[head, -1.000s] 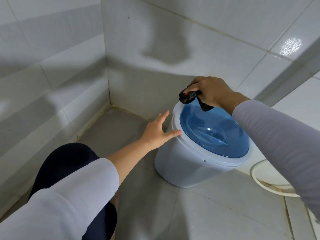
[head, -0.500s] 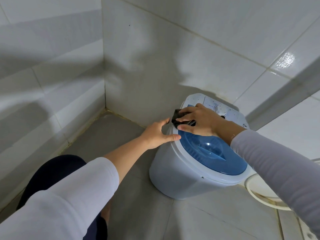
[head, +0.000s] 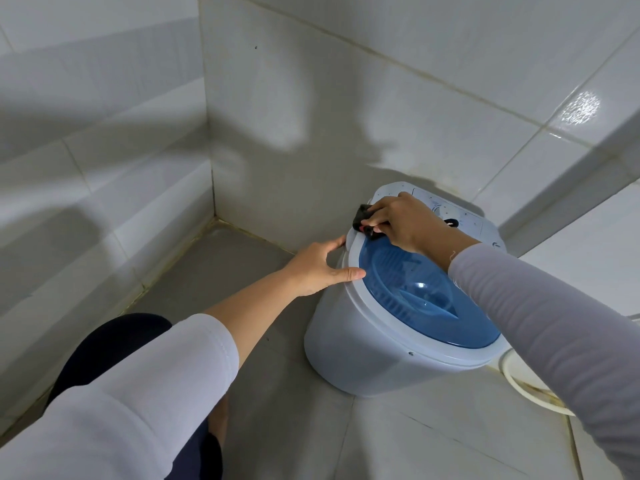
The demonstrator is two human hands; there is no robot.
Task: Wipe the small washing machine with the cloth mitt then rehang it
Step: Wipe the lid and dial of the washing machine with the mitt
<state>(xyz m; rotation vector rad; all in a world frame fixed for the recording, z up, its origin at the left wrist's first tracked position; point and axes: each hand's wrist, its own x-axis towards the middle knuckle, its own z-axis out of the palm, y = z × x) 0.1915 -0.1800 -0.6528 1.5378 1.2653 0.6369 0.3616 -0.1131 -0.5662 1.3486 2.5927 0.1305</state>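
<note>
A small white washing machine point(head: 360, 351) with a round blue see-through lid point(head: 419, 299) stands on the floor near the tiled corner. My right hand point(head: 403, 221) presses a dark cloth mitt point(head: 363, 218) onto the white rim at the machine's far left edge, just in front of the control panel point(head: 460, 216). Most of the mitt is hidden under my fingers. My left hand point(head: 320, 268) grips the machine's left rim, thumb on top of the white ring, fingers spread around the side.
Tiled walls point(head: 104, 168) meet in a corner left of the machine. The grey tiled floor point(head: 294, 427) extends toward me. A white round basin rim point(head: 530, 393) lies on the floor at the right, touching the machine. My dark-clothed knee point(head: 110, 351) is at lower left.
My right hand brought the mitt down from above the lid onto the rim and slid it a little toward the back. My left hand stayed on the machine's left side.
</note>
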